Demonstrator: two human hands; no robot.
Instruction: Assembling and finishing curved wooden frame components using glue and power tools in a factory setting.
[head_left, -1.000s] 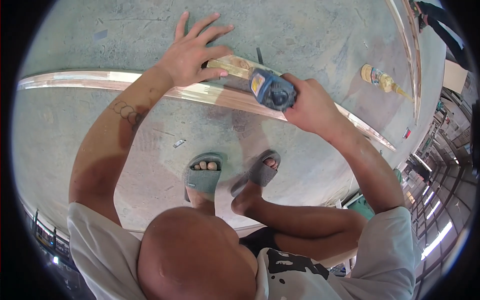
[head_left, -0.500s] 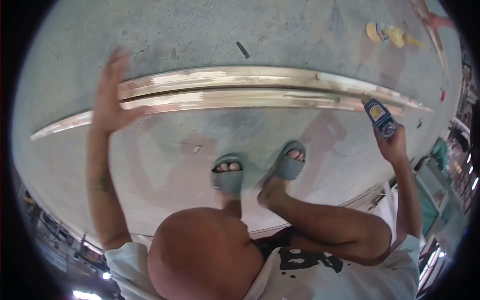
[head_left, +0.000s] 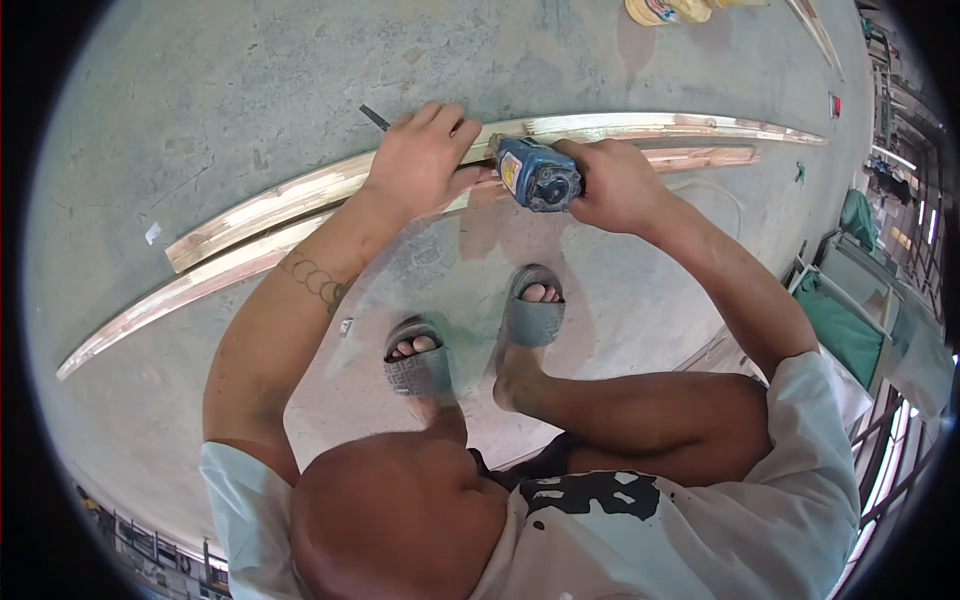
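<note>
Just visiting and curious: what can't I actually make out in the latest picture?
All in the head view:
The handle of the blue power tool: hidden by the right grip.
One stretch of the pale strips: covered by the left grip and its forearm.
The far side of the yellow bottle: cut off by the upper edge.
What the small red item at the right is: too small to tell.

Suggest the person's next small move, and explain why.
Perhaps slide the left hand slightly leftward along the wooden strips: its thumb appears close to the front end of the blue power tool, which the right hand grips over them.
</note>
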